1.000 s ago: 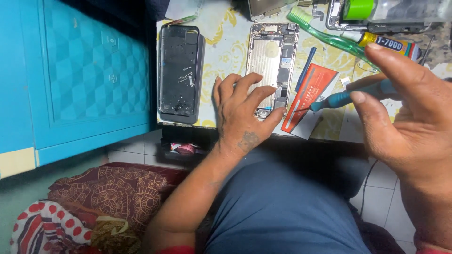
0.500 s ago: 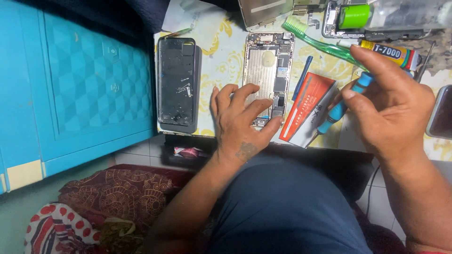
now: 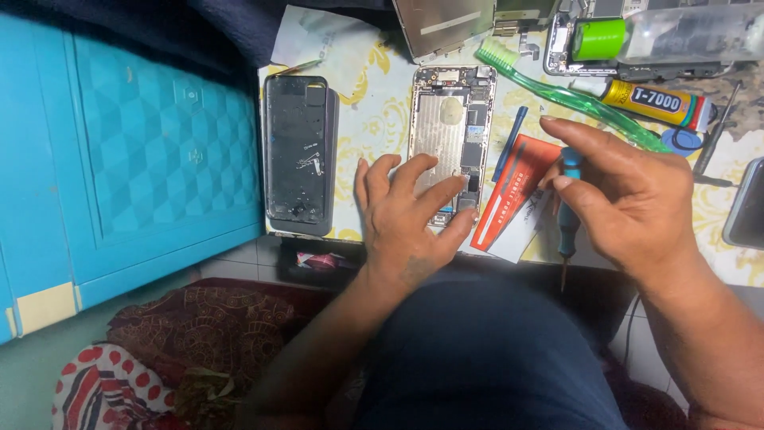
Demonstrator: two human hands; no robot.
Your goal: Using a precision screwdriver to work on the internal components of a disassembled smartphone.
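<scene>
Head camera, looking steeply down, close above worktable (image 3: 366,119)

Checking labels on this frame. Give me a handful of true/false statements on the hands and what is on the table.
1. The left hand rests its fingers on the opened phone chassis. True.
2. The right hand holds a toothbrush. False: it holds a small blue-handled screwdriver, tip pointing down; the green toothbrush lies on the table.
3. The detached phone screen lies left of the chassis. True.
4. The yellow glue tube sits between the screen and the chassis. False: it lies at the far right, beyond the toothbrush.
5. An orange card lies right of the chassis. True.
</scene>
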